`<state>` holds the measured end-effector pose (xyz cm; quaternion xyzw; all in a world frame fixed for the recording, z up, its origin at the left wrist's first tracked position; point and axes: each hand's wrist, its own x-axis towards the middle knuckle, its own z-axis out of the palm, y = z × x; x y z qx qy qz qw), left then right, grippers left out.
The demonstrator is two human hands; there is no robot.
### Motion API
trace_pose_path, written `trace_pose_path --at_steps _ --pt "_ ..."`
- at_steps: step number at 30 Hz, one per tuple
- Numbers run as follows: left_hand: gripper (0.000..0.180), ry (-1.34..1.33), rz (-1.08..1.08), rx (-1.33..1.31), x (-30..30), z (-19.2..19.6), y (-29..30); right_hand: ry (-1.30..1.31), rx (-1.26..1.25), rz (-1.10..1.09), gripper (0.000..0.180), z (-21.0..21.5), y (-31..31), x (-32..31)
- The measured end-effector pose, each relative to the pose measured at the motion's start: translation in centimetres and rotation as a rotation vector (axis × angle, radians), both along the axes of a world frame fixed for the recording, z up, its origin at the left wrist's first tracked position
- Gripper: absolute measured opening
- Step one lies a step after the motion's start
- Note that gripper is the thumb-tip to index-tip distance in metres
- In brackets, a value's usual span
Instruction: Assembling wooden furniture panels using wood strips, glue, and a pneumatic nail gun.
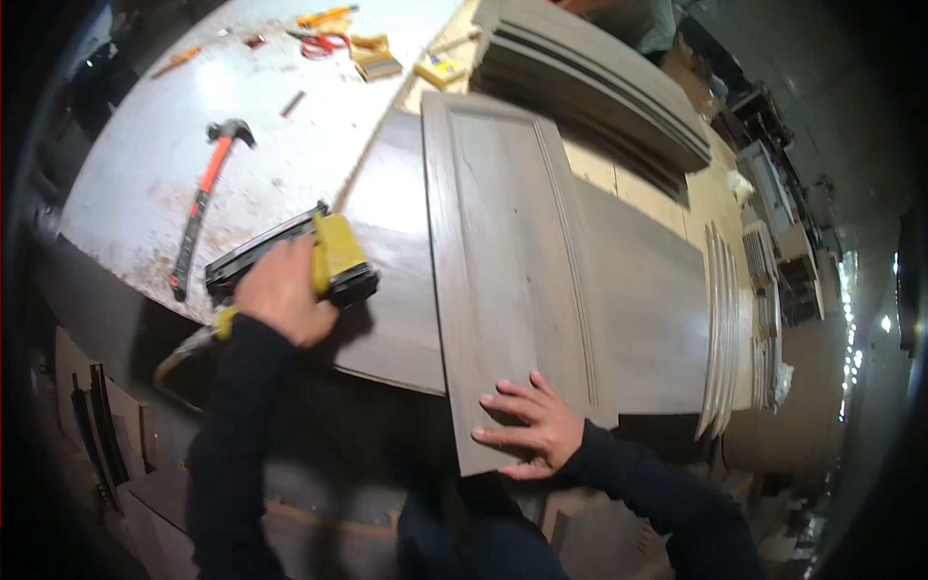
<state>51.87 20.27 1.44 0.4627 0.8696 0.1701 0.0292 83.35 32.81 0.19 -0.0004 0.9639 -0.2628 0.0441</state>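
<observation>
Gripping yellow-black nail gun [340,249]: left hand [287,293], fingers wrapped round. Right hand [537,428], nearer, spread flat on near end of grey panel [507,242], long axis running ahead.

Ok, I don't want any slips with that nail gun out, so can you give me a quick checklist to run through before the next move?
1. Left hand has hold of the nail gun: ok, it is wrapped around it.
2. Finger off the trigger: cannot tell, the hand hides it.
3. Right hand away from the nail gun: ok, it lies spread on the panel's near end.
4. Panel supported along its whole length: not ok, its near end sticks out past the grey board under it.
5. Hammer off the panel: ok, it lies on the white table.
</observation>
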Motion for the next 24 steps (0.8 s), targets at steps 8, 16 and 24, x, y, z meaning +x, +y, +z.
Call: trace_pose_path --at_steps 8,16,24 --pt "0.039 -0.974 -0.261 0.138 6.4 5.2 -10.4 0.023 0.007 -0.004 0.058 0.1 0.5 -0.3" --pt "0.038 -1.274 -0.272 0.228 11.0 -2.6 -13.1 -0.008 0.037 -0.020 0.055 -0.1 -0.4 -0.1" --pt "0.030 -1.200 -0.389 0.364 11.4 -5.5 -13.6 0.011 0.045 -0.043 0.052 -0.3 -0.5 -0.3"
